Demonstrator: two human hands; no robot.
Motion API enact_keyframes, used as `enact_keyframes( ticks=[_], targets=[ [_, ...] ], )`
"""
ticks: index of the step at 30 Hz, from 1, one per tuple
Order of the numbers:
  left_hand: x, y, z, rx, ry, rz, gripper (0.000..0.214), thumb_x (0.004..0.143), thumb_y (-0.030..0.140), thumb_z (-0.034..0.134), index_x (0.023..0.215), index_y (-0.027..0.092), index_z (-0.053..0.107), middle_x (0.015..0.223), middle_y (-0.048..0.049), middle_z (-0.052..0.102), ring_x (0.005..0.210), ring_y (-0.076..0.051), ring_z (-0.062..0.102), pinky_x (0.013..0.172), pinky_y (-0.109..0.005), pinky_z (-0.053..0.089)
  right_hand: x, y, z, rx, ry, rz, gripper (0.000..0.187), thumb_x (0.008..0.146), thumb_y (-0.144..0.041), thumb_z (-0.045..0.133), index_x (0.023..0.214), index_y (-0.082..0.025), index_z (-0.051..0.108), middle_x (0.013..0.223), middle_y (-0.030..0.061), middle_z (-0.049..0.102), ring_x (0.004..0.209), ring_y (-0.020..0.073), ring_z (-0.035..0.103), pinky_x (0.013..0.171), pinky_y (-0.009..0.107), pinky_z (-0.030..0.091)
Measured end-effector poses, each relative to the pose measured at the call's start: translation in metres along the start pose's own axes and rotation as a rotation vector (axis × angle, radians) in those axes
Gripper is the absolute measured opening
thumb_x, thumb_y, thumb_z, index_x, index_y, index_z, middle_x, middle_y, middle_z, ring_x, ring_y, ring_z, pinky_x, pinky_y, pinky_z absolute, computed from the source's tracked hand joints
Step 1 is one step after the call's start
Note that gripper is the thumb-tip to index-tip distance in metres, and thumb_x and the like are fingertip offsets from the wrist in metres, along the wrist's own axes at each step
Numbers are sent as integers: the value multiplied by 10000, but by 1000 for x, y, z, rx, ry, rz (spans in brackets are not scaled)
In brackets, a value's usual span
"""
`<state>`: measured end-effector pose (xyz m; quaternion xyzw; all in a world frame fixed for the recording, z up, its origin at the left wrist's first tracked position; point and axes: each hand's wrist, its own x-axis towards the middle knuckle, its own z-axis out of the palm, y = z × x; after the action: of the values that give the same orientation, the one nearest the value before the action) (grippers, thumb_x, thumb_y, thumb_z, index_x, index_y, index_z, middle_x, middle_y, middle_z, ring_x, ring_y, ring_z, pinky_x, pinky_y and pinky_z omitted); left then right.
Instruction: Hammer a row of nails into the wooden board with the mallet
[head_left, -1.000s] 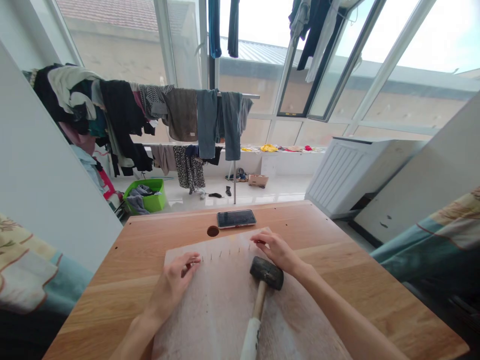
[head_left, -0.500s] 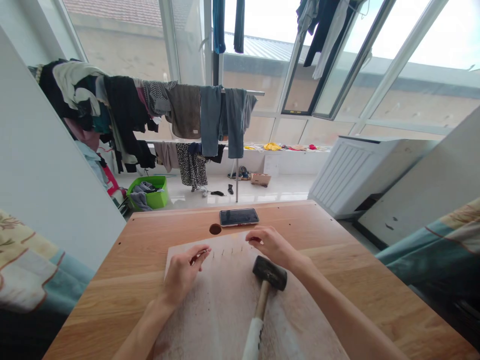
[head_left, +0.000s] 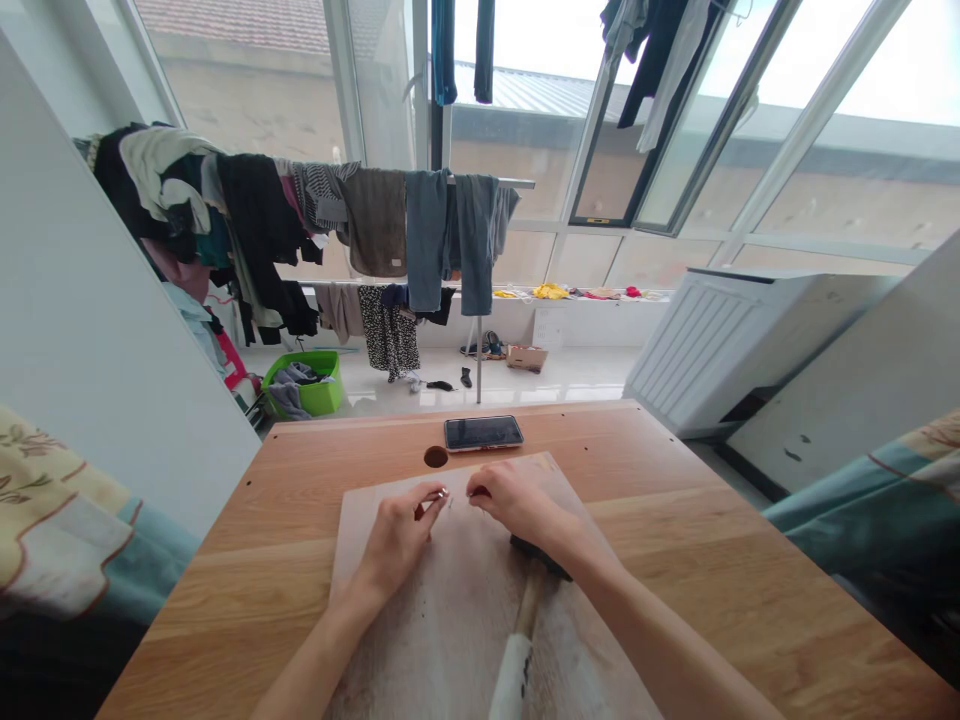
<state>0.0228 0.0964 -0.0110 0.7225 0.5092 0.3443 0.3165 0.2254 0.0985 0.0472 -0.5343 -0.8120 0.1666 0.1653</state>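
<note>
My left hand (head_left: 401, 530) is above the pale wooden board (head_left: 405, 650), thumb and fingertips pinched on something small and shiny, too small to name. Close to its right, my right hand (head_left: 517, 500) has its fingers bent together; what they hold, if anything, is hidden. A thin nail (head_left: 450, 503) stands up from the board between the two hands, and my right hand covers the others in that row. Under my right wrist lies a hammer (head_left: 513, 668), its dark head partly covered and its white-wrapped handle pointing toward me.
The board lies on a wooden table (head_left: 247, 580). A phone (head_left: 484, 432) rests near the far edge beside a round hole (head_left: 436, 456). Beyond are a clothes rack with laundry (head_left: 379, 225), a green basket (head_left: 322, 385) and a white ribbed cabinet (head_left: 694, 345).
My right hand has moved left along the nail row, now covering most of it and part of the hammer head. My left hand has shifted slightly right, so the hands are closer together.
</note>
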Motion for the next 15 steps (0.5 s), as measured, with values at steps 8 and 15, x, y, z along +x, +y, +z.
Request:
enact_keyframes(
  ticks=[8, 15],
  targets=[
    [6, 16, 7, 0, -31, 65, 249, 939, 352, 573, 1001, 189, 751, 837, -29, 790, 544, -141, 639, 638, -255, 525, -9, 0, -4, 181, -12, -1, 203, 894, -164, 612, 828, -210, 798, 790, 34, 807, 717, 181, 704, 644, 240, 480],
    [-41, 11, -45, 136, -32, 329, 382, 929, 367, 641, 1297, 268, 637, 1305, -85, 674, 1000, -200, 685, 871, -323, 586, -35, 0, -19, 403, -53, -51, 242, 933, -306, 641, 1145, -263, 750, 1162, 12, 789, 1072, 212, 716, 965, 328, 539]
  ],
)
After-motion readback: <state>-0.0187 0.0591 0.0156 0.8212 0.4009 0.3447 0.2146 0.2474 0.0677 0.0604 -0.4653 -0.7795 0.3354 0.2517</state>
